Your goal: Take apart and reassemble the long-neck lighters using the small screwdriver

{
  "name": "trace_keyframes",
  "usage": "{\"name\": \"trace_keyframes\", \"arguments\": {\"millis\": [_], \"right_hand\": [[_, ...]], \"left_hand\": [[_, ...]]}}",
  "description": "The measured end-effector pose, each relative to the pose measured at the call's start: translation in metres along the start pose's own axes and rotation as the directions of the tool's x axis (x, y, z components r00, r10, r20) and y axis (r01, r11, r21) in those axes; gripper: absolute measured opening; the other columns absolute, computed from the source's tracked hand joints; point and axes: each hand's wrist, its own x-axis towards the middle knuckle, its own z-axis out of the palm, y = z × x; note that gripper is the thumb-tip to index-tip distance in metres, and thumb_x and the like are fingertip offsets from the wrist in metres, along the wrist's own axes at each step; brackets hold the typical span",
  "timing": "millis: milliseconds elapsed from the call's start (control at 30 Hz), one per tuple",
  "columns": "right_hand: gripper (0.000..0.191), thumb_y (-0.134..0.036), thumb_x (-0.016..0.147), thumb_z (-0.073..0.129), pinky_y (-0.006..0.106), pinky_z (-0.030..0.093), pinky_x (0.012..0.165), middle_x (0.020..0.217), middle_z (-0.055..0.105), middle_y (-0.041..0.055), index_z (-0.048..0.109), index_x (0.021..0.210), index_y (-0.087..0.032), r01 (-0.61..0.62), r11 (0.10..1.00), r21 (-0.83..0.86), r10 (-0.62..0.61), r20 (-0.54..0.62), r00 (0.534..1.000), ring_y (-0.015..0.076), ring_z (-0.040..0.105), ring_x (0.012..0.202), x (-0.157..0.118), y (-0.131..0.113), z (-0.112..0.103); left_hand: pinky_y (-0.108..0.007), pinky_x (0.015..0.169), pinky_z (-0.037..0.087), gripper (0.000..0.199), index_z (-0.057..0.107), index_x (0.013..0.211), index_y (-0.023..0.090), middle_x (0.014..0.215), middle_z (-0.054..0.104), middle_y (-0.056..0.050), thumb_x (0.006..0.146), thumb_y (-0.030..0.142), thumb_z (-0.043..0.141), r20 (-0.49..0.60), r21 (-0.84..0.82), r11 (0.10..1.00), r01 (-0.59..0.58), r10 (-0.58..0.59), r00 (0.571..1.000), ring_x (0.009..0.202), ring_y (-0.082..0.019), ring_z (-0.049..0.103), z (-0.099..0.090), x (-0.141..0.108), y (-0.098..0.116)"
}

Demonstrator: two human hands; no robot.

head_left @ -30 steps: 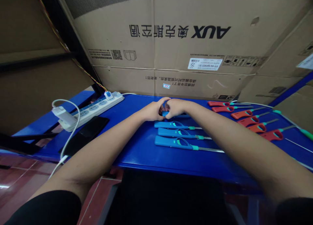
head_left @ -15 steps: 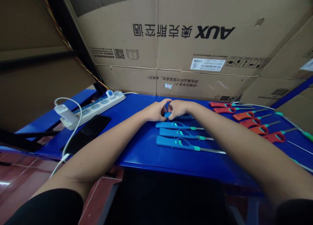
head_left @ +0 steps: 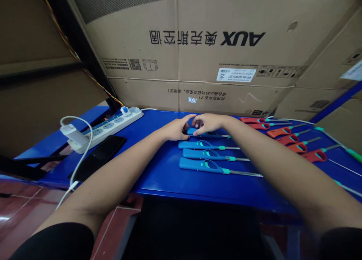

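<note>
A blue long-necked gas lighter [head_left: 213, 134] lies farthest back in a column of similar blue ones. My left hand [head_left: 177, 129] has its fingers curled around the handle's butt end. From above, my right hand [head_left: 210, 123] closes on the same handle, thumb along its near side; its other fingertips are partly hidden. Nearer to me, three more blue lighters [head_left: 198, 164] lie side by side, metal necks pointing right. My right forearm covers some of their tips.
Red and orange lighters [head_left: 288, 139] lie to the right on the blue table [head_left: 158, 177]. At left are a white power strip [head_left: 109, 128], a plugged-in charger [head_left: 74, 133] with a cable, and a black phone [head_left: 98, 158]. A large cardboard box [head_left: 198, 60] stands behind.
My right hand's fingers have loosened and lifted slightly, showing more of the farthest blue lighter. My left hand stays at its butt end. The whole view has shifted a little.
</note>
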Motion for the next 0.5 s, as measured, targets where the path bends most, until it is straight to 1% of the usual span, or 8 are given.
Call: {"name": "trace_keyframes", "arguments": {"millis": [67,133,200,267,367,500], "right_hand": [[0.061,-0.052,0.071,0.073,0.032,0.050,0.084,0.118,0.069,0.0088,0.065,0.122,-0.019,0.003,1.000,0.019,-0.003,-0.018,1.000,0.0222,0.065,0.098,-0.014,0.013,-0.003],[0.066,-0.052,0.068,0.075,0.034,0.051,0.084,0.118,0.070,0.0097,0.066,0.124,-0.019,-0.007,1.000,0.022,0.008,-0.027,1.000,0.0235,0.066,0.097,-0.028,0.026,-0.002],[0.065,-0.051,0.064,0.079,0.035,0.052,0.082,0.114,0.071,0.0096,0.069,0.120,-0.020,-0.018,1.000,0.017,0.018,-0.041,0.999,0.0238,0.066,0.093,-0.042,0.036,0.001],[0.058,-0.049,0.063,0.079,0.034,0.053,0.079,0.108,0.071,0.0090,0.073,0.113,-0.021,-0.017,1.000,0.015,0.018,-0.068,0.998,0.0228,0.066,0.088,-0.052,0.043,0.006],[0.049,-0.048,0.069,0.074,0.032,0.053,0.077,0.100,0.072,0.0079,0.075,0.109,-0.020,-0.004,0.999,0.033,0.009,-0.141,0.990,0.0210,0.066,0.085,-0.062,0.048,0.014],[0.049,-0.048,0.076,0.069,0.034,0.053,0.079,0.099,0.074,0.0081,0.073,0.115,-0.018,-0.001,0.997,0.077,0.023,-0.290,0.957,0.0216,0.067,0.085,-0.073,0.047,0.017]], "left_hand": [[-0.028,0.078,0.052,0.086,0.041,0.148,0.017,0.099,0.070,-0.005,0.069,0.022,0.075,0.013,0.026,1.000,0.006,-0.006,1.000,0.083,-0.018,0.067,-0.001,0.000,-0.001],[-0.029,0.082,0.053,0.076,0.051,0.141,0.016,0.105,0.072,-0.007,0.070,0.028,0.077,0.030,0.038,0.999,0.007,-0.008,1.000,0.089,-0.019,0.068,-0.001,0.000,-0.001],[-0.029,0.085,0.053,0.070,0.058,0.135,0.015,0.108,0.073,-0.009,0.071,0.034,0.078,0.037,0.036,0.999,0.007,-0.008,0.999,0.093,-0.020,0.068,-0.002,0.001,-0.001],[-0.030,0.086,0.053,0.063,0.064,0.128,0.014,0.109,0.074,-0.009,0.072,0.037,0.078,0.034,0.033,0.999,0.005,-0.006,0.999,0.093,-0.020,0.069,-0.003,0.001,0.000],[-0.031,0.087,0.052,0.053,0.069,0.121,0.016,0.108,0.075,-0.009,0.072,0.036,0.078,0.005,0.030,1.000,0.005,-0.005,1.000,0.092,-0.020,0.069,-0.005,0.000,0.001],[-0.032,0.087,0.053,0.049,0.070,0.120,0.016,0.111,0.075,-0.009,0.075,0.036,0.076,-0.066,-0.008,1.000,0.010,-0.010,0.998,0.095,-0.020,0.069,-0.008,-0.002,0.004]]}}
